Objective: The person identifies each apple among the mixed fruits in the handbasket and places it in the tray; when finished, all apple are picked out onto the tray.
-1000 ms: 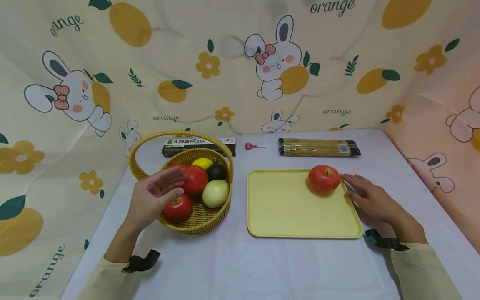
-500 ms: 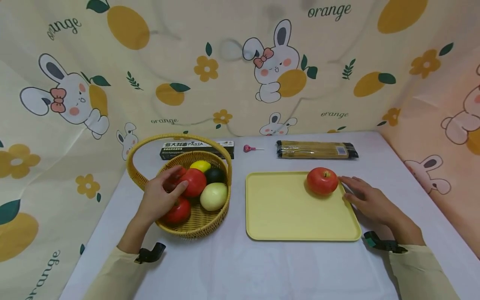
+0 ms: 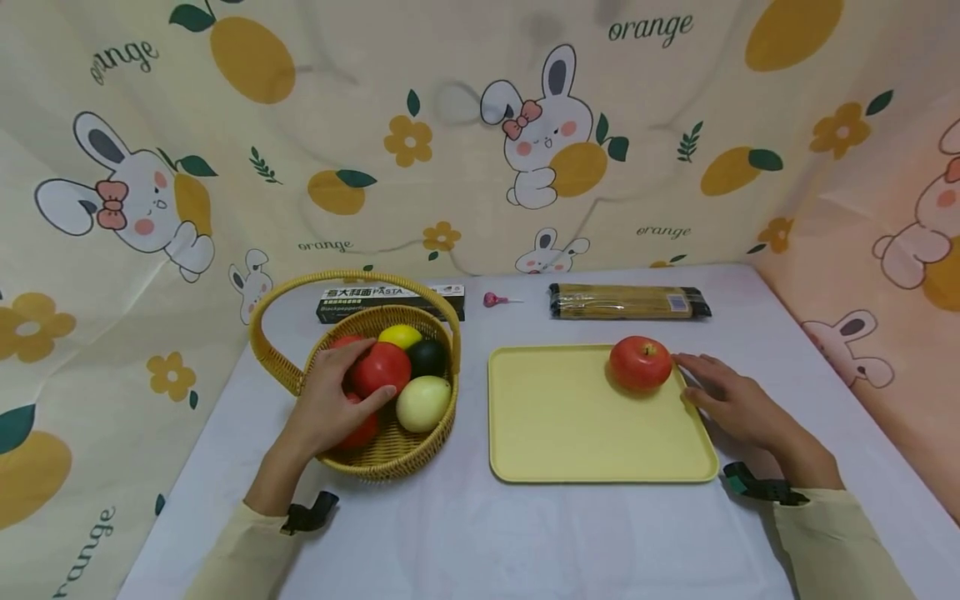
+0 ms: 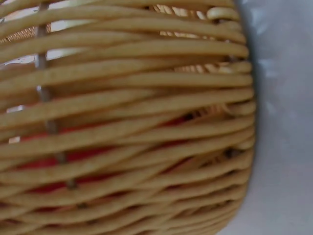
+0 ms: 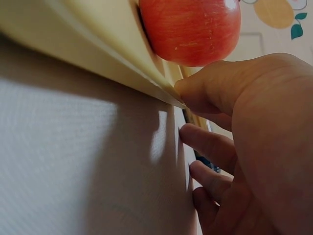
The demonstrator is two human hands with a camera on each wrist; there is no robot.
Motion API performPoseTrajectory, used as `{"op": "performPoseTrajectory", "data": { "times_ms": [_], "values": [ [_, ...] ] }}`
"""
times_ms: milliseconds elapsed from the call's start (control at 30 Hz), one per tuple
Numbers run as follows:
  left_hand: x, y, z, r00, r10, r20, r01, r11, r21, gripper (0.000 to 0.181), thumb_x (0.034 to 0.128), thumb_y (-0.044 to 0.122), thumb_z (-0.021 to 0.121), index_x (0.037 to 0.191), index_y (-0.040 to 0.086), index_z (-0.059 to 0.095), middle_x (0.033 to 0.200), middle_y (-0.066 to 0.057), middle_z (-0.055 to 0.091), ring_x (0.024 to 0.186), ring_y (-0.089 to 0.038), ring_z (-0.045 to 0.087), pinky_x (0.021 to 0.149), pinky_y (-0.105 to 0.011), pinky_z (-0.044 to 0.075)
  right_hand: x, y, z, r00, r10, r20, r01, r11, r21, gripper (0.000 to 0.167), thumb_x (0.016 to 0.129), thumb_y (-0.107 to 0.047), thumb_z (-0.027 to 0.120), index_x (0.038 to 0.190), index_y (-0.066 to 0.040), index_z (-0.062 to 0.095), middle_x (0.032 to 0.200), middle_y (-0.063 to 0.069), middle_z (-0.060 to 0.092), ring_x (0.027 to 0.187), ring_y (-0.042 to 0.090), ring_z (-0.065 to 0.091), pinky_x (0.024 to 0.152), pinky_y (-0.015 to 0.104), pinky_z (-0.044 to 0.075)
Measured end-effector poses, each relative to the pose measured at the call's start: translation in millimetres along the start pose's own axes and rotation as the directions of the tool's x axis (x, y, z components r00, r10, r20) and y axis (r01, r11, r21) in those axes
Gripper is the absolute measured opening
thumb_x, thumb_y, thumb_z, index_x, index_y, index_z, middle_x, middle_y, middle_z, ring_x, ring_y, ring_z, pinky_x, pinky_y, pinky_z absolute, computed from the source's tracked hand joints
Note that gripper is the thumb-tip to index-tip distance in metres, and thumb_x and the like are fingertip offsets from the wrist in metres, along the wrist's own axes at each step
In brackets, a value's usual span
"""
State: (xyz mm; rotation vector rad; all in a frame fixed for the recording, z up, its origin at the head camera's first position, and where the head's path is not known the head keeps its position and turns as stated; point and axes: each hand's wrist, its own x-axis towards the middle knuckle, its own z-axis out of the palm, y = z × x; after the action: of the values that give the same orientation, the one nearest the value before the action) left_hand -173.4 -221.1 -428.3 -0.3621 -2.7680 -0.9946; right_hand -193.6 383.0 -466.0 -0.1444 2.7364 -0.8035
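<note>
In the head view, my left hand (image 3: 322, 412) reaches over the left side of the wicker basket (image 3: 432, 450). Its thumb and fingers curl round a red round fruit (image 3: 384, 370). A second red fruit (image 3: 362, 433) is partly covered by that hand. Beside them lie a pale green round fruit (image 3: 423, 404), a dark one (image 3: 428, 358) and a yellow one (image 3: 400, 336). Basket weave (image 4: 146, 98) fills the left wrist view and hides the hand. My right hand (image 3: 738, 404) rests at the right edge of the yellow tray (image 3: 570, 433), thumb on its rim, near a red apple (image 3: 640, 365).
Behind the basket stands a black pasta box (image 3: 330, 307). A small pink-headed tool (image 3: 491, 299) and a packet of dry noodles (image 3: 622, 302) lie along the back of the white table (image 3: 465, 533). The basket's tall handle (image 3: 352, 275) arches over its back.
My left hand has come down into the basket and closed round the red fruit, its thumb passing to the fruit's near side. My right hand stays at the tray's edge.
</note>
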Motion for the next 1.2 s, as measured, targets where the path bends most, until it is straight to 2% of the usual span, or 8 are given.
{"op": "performPoseTrajectory", "data": {
  "times_ms": [100, 233, 500, 667, 767, 967, 1067, 1200],
  "values": [
    [-3.2, -1.4, 0.3, 0.996, 0.073, -0.055, -0.074, 0.997, -0.015, 0.076, 0.0881, 0.035, 0.093, 0.152, 0.009, 0.061, 0.149, -0.015, 0.066, 0.135, -0.038, 0.059, 0.103, -0.064, 0.059, 0.8, 1, 2, 1.000, -0.009, -0.007, 0.008, 1.000, -0.011, 0.077, 0.111, -0.044, 0.062, 0.174, -0.012, 0.030, 0.174, 0.037, 0.024, 0.157, 0.067, 0.018, 0.113, 0.090, 0.028],
    [-6.3, -1.0, 0.7, 0.981, 0.152, -0.119, -0.157, 0.987, -0.030, 0.076, 0.0830, 0.028, 0.098, 0.148, 0.007, 0.064, 0.144, -0.015, 0.069, 0.127, -0.037, 0.066, 0.098, -0.059, 0.064, 1.3, 1, 2, 1.000, -0.018, -0.011, 0.018, 1.000, -0.016, 0.076, 0.111, -0.043, 0.063, 0.173, -0.012, 0.031, 0.173, 0.038, 0.025, 0.157, 0.067, 0.020, 0.113, 0.089, 0.028],
    [-9.1, -2.0, 0.6, 0.970, 0.185, -0.159, -0.195, 0.980, -0.050, 0.076, 0.0798, 0.023, 0.100, 0.146, 0.007, 0.067, 0.142, -0.015, 0.068, 0.124, -0.037, 0.068, 0.093, -0.059, 0.066, 1.3, -1, 2, 1.000, -0.017, -0.008, 0.017, 1.000, -0.014, 0.076, 0.111, -0.043, 0.063, 0.173, -0.011, 0.032, 0.173, 0.039, 0.024, 0.155, 0.068, 0.023, 0.113, 0.089, 0.029],
    [-9.0, -3.0, 0.2, 0.973, 0.174, -0.152, -0.186, 0.981, -0.064, 0.079, 0.0785, 0.023, 0.101, 0.147, 0.006, 0.066, 0.142, -0.015, 0.070, 0.123, -0.038, 0.069, 0.093, -0.060, 0.065, 0.6, -2, 3, 1.000, -0.017, -0.010, 0.017, 1.000, -0.014, 0.075, 0.111, -0.043, 0.063, 0.172, -0.011, 0.032, 0.173, 0.039, 0.024, 0.154, 0.069, 0.024, 0.112, 0.090, 0.030],
    [-8.6, -3.5, 0.0, 0.976, 0.160, -0.145, -0.171, 0.983, -0.063, 0.081, 0.0773, 0.024, 0.102, 0.148, 0.006, 0.066, 0.141, -0.015, 0.072, 0.121, -0.036, 0.070, 0.091, -0.056, 0.067, 0.3, -1, 2, 1.000, -0.014, -0.010, 0.013, 1.000, -0.019, 0.075, 0.111, -0.043, 0.063, 0.173, -0.011, 0.032, 0.173, 0.039, 0.024, 0.155, 0.068, 0.023, 0.112, 0.090, 0.029],
    [-7.3, -2.3, -1.3, 0.978, 0.140, -0.154, -0.162, 0.977, -0.140, 0.084, 0.0744, 0.022, 0.104, 0.149, 0.012, 0.066, 0.142, -0.010, 0.071, 0.120, -0.028, 0.069, 0.093, -0.024, 0.062, -0.5, -1, 0, 1.000, 0.009, -0.003, -0.009, 1.000, -0.025, 0.077, 0.111, -0.044, 0.062, 0.174, -0.014, 0.030, 0.174, 0.037, 0.023, 0.157, 0.067, 0.019, 0.113, 0.089, 0.027],
    [-8.5, -3.2, -4.1, 0.979, 0.103, -0.173, -0.143, 0.962, -0.235, 0.086, 0.0757, 0.016, 0.103, 0.152, 0.014, 0.065, 0.146, -0.011, 0.069, 0.122, -0.023, 0.067, 0.096, -0.014, 0.057, -0.9, 0, -1, 1.000, 0.009, -0.004, -0.009, 1.000, -0.026, 0.076, 0.112, -0.043, 0.061, 0.174, -0.015, 0.028, 0.174, 0.037, 0.022, 0.158, 0.067, 0.018, 0.112, 0.090, 0.027],
    [-14.8, 0.4, -14.2, 0.985, 0.022, -0.171, -0.088, 0.916, -0.390, 0.082, 0.0813, 0.003, 0.096, 0.155, 0.013, 0.062, 0.151, -0.015, 0.065, 0.123, -0.012, 0.066, 0.099, -0.012, 0.056, -0.5, 1, 1, 1.000, -0.010, 0.000, 0.010, 1.000, -0.024, 0.076, 0.112, -0.044, 0.061, 0.174, -0.014, 0.029, 0.174, 0.037, 0.023, 0.156, 0.067, 0.021, 0.113, 0.089, 0.028]
  ]
}}
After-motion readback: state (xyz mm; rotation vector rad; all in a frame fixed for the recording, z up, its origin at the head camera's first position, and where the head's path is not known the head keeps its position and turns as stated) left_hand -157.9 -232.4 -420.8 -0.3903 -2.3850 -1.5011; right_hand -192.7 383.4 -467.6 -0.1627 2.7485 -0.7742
